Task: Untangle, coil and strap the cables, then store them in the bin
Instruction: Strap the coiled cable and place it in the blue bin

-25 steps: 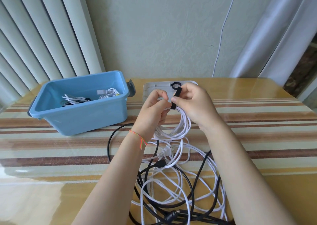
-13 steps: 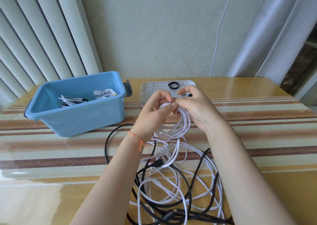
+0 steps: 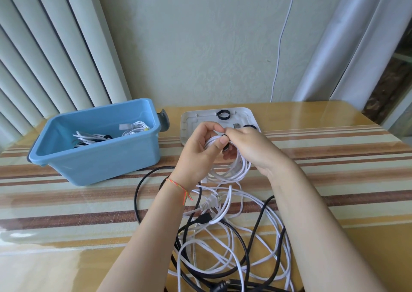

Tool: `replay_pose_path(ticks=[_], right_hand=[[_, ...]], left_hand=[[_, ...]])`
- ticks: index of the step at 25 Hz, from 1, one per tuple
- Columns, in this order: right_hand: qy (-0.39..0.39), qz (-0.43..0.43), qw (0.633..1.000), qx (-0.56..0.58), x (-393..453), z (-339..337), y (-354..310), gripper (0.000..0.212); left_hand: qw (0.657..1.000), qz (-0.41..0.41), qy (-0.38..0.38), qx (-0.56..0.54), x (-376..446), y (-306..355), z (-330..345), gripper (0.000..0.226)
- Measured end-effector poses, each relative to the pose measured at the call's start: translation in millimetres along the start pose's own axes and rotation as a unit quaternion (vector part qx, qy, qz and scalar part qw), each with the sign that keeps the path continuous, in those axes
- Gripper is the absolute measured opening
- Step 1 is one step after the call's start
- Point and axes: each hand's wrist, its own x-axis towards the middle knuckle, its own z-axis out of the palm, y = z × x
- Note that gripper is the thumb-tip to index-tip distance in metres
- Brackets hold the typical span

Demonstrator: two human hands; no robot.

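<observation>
I hold a coiled white cable (image 3: 231, 171) up over the table centre. My left hand (image 3: 200, 151) grips the top of the coil, thumb across it. My right hand (image 3: 252, 149) pinches a black strap (image 3: 225, 149) wrapped around the coil's top, mostly hidden by my fingers. The loops hang below both hands. A tangle of black and white cables (image 3: 223, 247) lies on the table near me. The blue bin (image 3: 98, 142) stands at the left with strapped white cables (image 3: 133, 129) inside.
A white lid (image 3: 189, 122) lies behind my hands, carrying a rolled black strap (image 3: 223, 114) and another (image 3: 249, 126). The table has a striped cloth under glass. A thin white cord (image 3: 281, 42) hangs down the wall. Blinds and curtains flank the table.
The black strap stood up between my hands a second ago; it is now wound down around the coil's top, and both hands have closed tighter together on it.
</observation>
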Motion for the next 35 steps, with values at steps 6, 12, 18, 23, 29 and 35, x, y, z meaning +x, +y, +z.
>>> replay_pose_path(ticks=[6,12,18,23,29,35], right_hand=[[-0.026,0.039,0.98,0.193,3,6,4,0.039],[0.014,0.077,0.97,0.231,5,1,3,0.038],[0.007,0.026,0.993,0.115,2,6,2,0.043],[0.032,-0.003,0.999,-0.033,-3,6,-2,0.048],[0.044,-0.035,0.995,-0.088,-7,15,-9,0.058],[0.011,-0.054,0.993,-0.103,-28,4,-23,0.04]], left_hand=[[0.99,-0.03,0.017,0.133,8,-12,-14,0.018],[0.997,-0.01,0.009,0.071,4,-8,-8,0.024],[0.995,-0.012,0.062,0.083,4,-9,-13,0.015],[0.99,-0.122,0.059,-0.022,6,-7,-7,0.014],[0.982,-0.094,0.089,0.136,7,1,-6,0.019],[0.966,-0.082,0.14,0.202,8,21,-7,0.022]])
